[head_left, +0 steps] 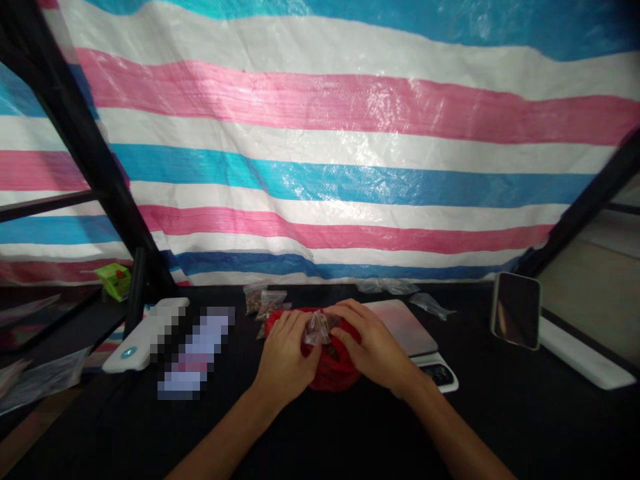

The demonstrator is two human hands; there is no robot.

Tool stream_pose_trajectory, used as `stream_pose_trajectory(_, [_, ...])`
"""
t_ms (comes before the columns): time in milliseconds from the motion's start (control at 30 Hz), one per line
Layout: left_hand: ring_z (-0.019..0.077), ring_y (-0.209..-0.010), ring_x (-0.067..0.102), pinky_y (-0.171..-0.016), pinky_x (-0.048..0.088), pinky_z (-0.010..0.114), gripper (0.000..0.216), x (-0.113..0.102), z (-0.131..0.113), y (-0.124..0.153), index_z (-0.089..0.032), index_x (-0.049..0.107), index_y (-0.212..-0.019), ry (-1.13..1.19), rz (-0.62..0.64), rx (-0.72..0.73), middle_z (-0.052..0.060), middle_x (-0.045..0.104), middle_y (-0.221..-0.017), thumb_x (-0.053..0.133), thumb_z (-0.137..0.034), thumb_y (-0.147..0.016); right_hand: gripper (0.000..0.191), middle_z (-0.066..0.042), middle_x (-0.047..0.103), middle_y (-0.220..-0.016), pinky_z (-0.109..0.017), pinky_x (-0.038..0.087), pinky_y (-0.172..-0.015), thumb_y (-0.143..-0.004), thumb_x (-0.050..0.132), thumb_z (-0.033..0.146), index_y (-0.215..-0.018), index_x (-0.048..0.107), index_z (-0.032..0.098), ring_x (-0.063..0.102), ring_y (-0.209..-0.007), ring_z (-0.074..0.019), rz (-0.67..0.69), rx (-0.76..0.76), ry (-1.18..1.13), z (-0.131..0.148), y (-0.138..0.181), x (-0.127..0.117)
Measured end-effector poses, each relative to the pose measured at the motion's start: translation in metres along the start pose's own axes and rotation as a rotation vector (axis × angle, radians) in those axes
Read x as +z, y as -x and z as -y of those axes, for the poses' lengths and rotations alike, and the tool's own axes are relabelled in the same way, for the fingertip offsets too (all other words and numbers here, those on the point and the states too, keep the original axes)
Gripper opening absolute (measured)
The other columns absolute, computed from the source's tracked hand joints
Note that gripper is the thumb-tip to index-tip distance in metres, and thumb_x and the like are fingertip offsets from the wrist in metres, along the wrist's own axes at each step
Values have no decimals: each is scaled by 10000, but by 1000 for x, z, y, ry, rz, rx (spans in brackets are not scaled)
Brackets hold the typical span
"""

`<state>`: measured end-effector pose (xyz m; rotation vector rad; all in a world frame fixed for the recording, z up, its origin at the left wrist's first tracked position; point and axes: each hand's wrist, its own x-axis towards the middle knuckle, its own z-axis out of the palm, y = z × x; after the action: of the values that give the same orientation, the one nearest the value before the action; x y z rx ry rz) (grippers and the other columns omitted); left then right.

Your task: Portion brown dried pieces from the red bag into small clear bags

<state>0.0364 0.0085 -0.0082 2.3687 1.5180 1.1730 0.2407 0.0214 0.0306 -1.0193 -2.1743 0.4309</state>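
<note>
A small clear plastic bag [317, 329] is between my two hands, above an open red plastic bag [336, 375]. My left hand [286, 353] pinches the clear bag's left side, fingers curled. From the right, my right hand [369, 343] reaches over the red bag, its thumb and fingers closed around the clear bag's edge. The red bag's contents are mostly hidden by the hands. Behind my left hand lie small zip bags [271, 301] with brownish bits inside. Just right of my right hand sits a white digital scale [405, 327] with a dark display.
Thin clear bags [431, 305] lie behind the scale. At the right, a phone [516, 311] stands upright beside a long white bar [587, 353]. A white device [145, 339] and a blurred-out item [197, 353] are at left. A striped sheet [350, 153] hangs behind the black table [320, 440].
</note>
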Motion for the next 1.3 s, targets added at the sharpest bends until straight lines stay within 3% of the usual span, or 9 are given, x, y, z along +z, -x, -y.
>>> stream_pose_trajectory(167, [291, -1023, 618, -906, 538, 470, 220, -1, -3, -1, -225, 665, -1072, 0, 18, -9, 73, 697, -1058, 672, -224, -852, 344, -53, 653, -1214, -378, 510, -1018, -942, 640, 153, -1263, 630, 274, 626, -1127, -212, 14, 46, -64, 10, 1, 4])
stream_pose_trajectory(300, [299, -1107, 595, -1017, 509, 499, 309, -3, -4, -2, -231, 650, -1147, 26, -58, 3, 72, 689, -1122, 678, -196, -841, 239, -50, 617, -1197, -362, 504, -1033, -952, 619, 152, -1161, 648, 265, 610, -1143, -195, -33, 32, -158, 10, 3, 11])
stream_pose_trajectory(433, [293, -1115, 598, -1020, 508, 488, 318, -2, -1, -1, -221, 636, -1170, 46, -60, 2, 75, 686, -1136, 655, -183, -854, 373, -64, 535, -1373, -396, 426, -1157, -960, 574, 128, -1287, 629, 299, 527, -1323, -200, -42, 11, -205, 14, 4, 12])
stream_pose_trajectory(533, [289, -1137, 597, -1021, 505, 487, 335, 1, 2, 0, -202, 604, -1232, 68, -45, 17, 90, 678, -1174, 626, -198, -898, 473, -53, 542, -1401, -390, 431, -1156, -918, 645, 119, -1344, 600, 317, 543, -1313, -202, 18, 19, -225, 18, 5, 11])
stream_pose_trajectory(667, [287, -1174, 596, -1047, 490, 499, 374, 7, 5, 4, -178, 553, -1313, 86, -15, 41, 117, 664, -1242, 613, -289, -961, 379, -40, 607, -1294, -344, 481, -1067, -963, 599, 129, -1298, 628, 304, 615, -1178, -181, 21, 48, -133, 17, 4, 12])
stream_pose_trajectory(833, [282, -1167, 621, -1019, 515, 477, 406, 12, 5, 7, -181, 535, -1336, 147, 54, 9, 123, 668, -1260, 628, -313, -963, 234, -34, 677, -1161, -343, 509, -959, -1026, 571, 285, -1253, 625, 262, 668, -1041, -198, 57, 113, -27, 9, 5, 12])
stream_pose_trajectory(967, [288, -1122, 630, -969, 534, 470, 375, 11, 7, 7, -198, 562, -1297, 153, 92, -19, 111, 677, -1221, 644, -343, -960, 228, -41, 701, -1163, -345, 503, -931, -1070, 472, 317, -1234, 616, 251, 679, -1037, -203, 61, 125, -2, 9, 5, 10])
stream_pose_trajectory(1100, [294, -1112, 619, -951, 542, 471, 352, 7, 8, 6, -198, 589, -1288, 133, 124, 5, 105, 687, -1188, 627, -347, -971, 281, -44, 665, -1252, -352, 502, -953, -1018, 584, 310, -1296, 587, 272, 656, -1117, -219, 90, 60, 40, 14, 4, 7])
stream_pose_trajectory(1300, [294, -1238, 584, -1060, 516, 481, 480, 11, 10, 6, -168, 513, -1409, 78, 92, -68, 119, 666, -1316, 628, -258, -952, 276, -39, 688, -1246, -369, 516, -976, -1030, 557, 303, -1305, 561, 281, 680, -1115, -217, 0, 82, 35, 11, 5, 15])
